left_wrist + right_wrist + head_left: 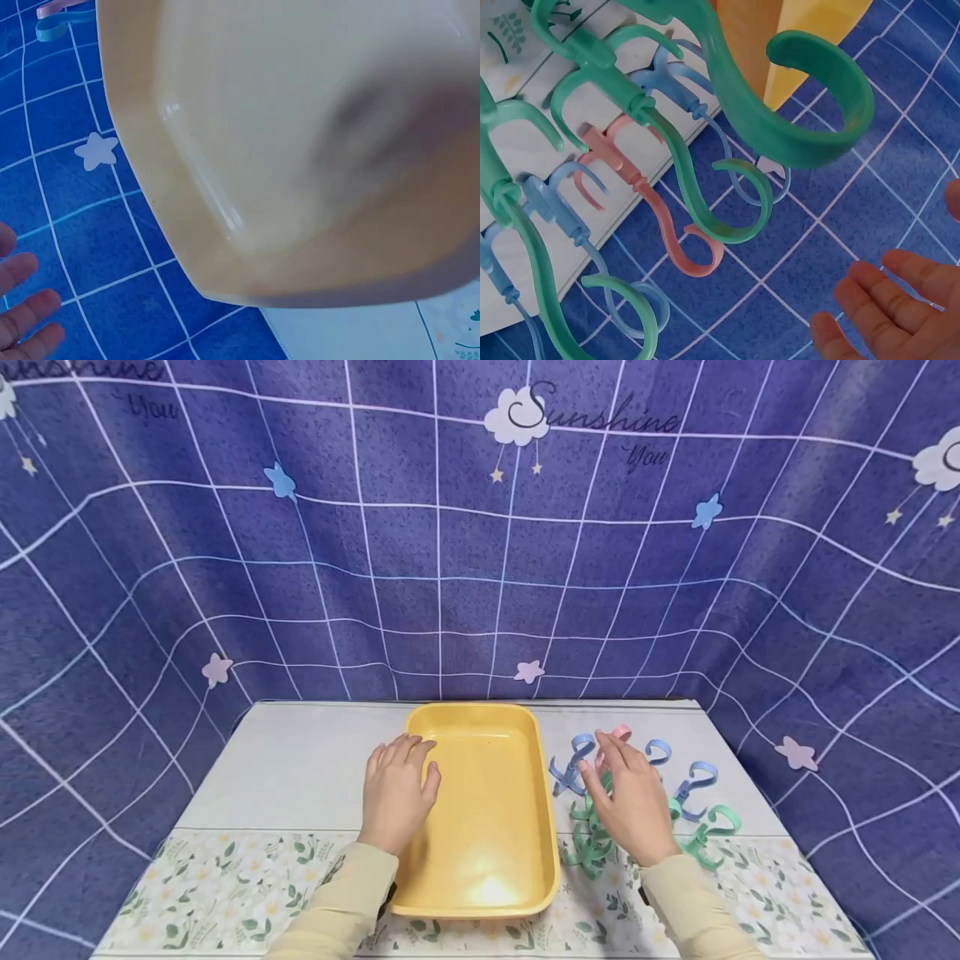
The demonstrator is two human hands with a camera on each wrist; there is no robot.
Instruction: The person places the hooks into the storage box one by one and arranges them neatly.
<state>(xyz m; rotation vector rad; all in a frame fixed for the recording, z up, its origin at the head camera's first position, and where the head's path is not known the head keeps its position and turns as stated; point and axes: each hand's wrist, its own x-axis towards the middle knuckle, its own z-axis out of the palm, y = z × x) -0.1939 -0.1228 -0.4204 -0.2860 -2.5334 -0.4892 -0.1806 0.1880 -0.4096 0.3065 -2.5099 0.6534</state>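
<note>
1. Here the left hand [396,793] lies flat, fingers straight, on the near-left rim of the yellow tray [525,727]; it curls round nothing. Pressing lightly there is a good way to keep the tray from sliding on the table [300,760].
2. The right hand [636,802] hovers over the pile of plastic hook clips [693,785] just right of the tray, fingers relaxed and spread, holding none as far as the head view shows. In the right wrist view its fingertips [877,300] are bare and apart from the hooks.
3. The clips lie overlapping: green ones [727,105] cross blue ones [547,210] and a pink one [649,202]. Judging by that, a careless lift probably drags neighbours along.
4. A sensible pick is a clip on top or at the pile's edge, such as the pink one [621,732] at the far side, pinched at its straight stem rather than its curl.
5. The tray's inside looks bare, so any spot will do; lifting high enough to clear the raised rim avoids a snag.
</note>
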